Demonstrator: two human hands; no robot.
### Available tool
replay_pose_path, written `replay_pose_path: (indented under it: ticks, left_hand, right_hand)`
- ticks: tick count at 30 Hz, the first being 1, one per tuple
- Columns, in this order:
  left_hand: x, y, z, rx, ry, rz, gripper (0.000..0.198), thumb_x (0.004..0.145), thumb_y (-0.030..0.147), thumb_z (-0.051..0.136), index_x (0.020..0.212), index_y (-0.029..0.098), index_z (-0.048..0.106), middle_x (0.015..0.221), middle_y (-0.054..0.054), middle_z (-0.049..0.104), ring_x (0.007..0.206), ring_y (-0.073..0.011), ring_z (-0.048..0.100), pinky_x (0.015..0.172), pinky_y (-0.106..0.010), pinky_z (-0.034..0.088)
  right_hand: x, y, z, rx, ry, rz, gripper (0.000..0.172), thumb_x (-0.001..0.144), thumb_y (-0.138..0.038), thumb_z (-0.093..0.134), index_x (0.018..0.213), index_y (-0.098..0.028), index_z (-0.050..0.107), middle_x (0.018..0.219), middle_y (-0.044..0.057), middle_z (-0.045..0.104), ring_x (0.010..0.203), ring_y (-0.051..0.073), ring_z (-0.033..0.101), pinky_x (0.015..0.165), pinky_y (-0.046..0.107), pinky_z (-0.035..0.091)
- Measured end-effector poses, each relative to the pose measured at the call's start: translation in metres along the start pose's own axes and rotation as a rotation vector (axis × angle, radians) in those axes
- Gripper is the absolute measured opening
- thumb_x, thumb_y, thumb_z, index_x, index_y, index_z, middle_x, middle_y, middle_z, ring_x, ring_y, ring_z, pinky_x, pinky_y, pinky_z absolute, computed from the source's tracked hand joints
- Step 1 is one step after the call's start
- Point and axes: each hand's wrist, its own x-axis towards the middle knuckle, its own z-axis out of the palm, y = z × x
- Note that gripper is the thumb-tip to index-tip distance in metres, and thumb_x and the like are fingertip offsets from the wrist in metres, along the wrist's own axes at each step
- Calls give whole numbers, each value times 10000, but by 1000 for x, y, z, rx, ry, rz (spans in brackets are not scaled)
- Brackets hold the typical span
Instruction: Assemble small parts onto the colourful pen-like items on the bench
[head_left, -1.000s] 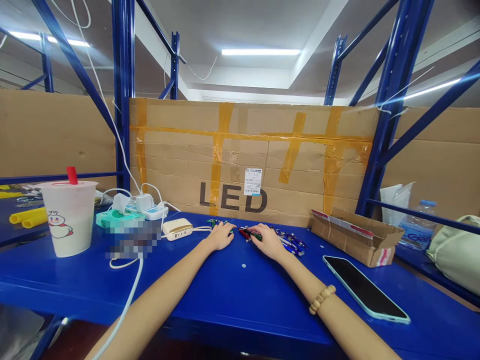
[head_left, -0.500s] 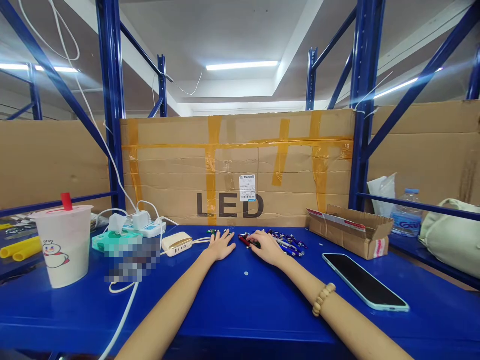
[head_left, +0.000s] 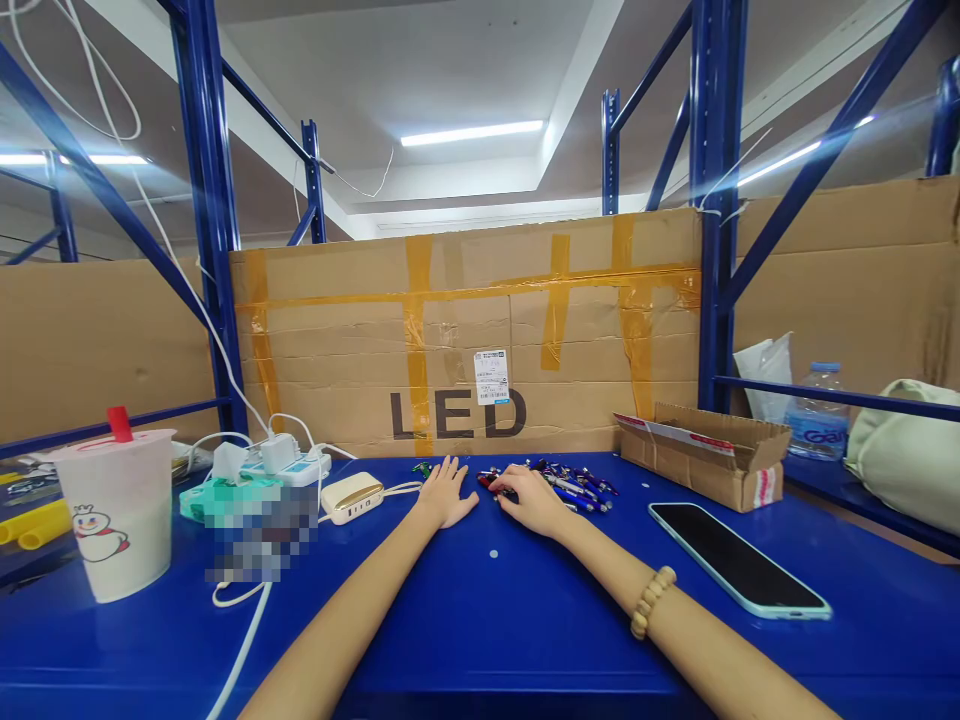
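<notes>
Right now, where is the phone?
In the head view, the phone lies screen up on the blue table. It is to the right of the right hand, just in front of the open cardboard box.

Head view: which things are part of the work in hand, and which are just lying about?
In hand:
left hand, flat on the blue tabletop
right hand, on the heap of small blue, red and green pens

Lying about:
white paper cup with red straw
gold power bank
black phone in pale blue case
open brown cardboard box
clear water bottle
</notes>
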Motion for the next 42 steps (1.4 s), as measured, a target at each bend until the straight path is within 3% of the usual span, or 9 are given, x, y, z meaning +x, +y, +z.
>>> replay_pose_path:
  ticks: [4, 10, 18, 22, 26, 33, 42]
  left_hand:
    - [5, -1, 1, 47, 16, 16, 554, 816, 388, 298, 1294, 113, 344, 1396, -109, 243, 1306, -229, 131, 1057, -394, 110]
    - [10, -7, 7, 4, 20, -28, 505, 825, 371, 288, 1246, 122, 419, 1321, -102, 391, 1262, -228, 271, 1040, -396, 183]
    - [10, -14, 8, -254, 139, 179, 332, 780, 214, 397, 1041, 199, 602, 1056, -25, 615, 1016, -186, 503, 901, -293, 382]
    - [8, -16, 8, -221, 206, 69, 295, 779, 263, 449, 1037, 194, 573, 1048, -61, 563, 1008, -209, 465, 893, -328, 368]
    - [5, -14, 8, -137, 161, -121, 282, 814, 359, 399, 981, 201, 563, 1022, -87, 503, 1017, -249, 443, 853, -391, 371]
    - [4, -9, 2, -139, 42, 91, 214, 844, 203, 329, 981, 226, 491, 1000, -41, 503, 883, -177, 543, 715, -282, 432]
    - [-5, 3, -6, -83, 146, 221, 218, 880, 221, 291, 975, 229, 487, 993, -24, 520, 843, -159, 572, 635, -236, 436]
  right_hand:
    - [0, -2, -1, 1, 7, -17, 212, 760, -150, 483, 911, -194, 626, 928, 46, 597, 935, 176, 511, 820, 316, 359]
    - [0, -3, -2, -5, 16, -37, 227, 761, -138, 473, 917, -193, 630, 921, 51, 595, 925, 173, 513, 813, 309, 369]
    - [2, 7, 1, 27, 42, -27, 197, 765, -168, 489, 894, -201, 634, 916, 41, 602, 891, 173, 519, 791, 321, 372]
    - [2, 6, 1, 34, 36, -33, 191, 765, -162, 486, 871, -201, 640, 915, 45, 607, 894, 173, 524, 790, 316, 374]
    - [2, 5, 1, 35, 20, -33, 193, 755, -151, 491, 866, -201, 641, 915, 46, 607, 893, 175, 526, 796, 321, 375]
    - [3, 7, 4, 42, 18, -56, 199, 748, -145, 493, 874, -189, 642, 877, 48, 606, 865, 171, 531, 794, 307, 389]
    - [2, -1, -4, -32, 17, 22, 247, 733, -169, 525, 964, -192, 609, 908, 51, 594, 860, 172, 533, 754, 290, 394]
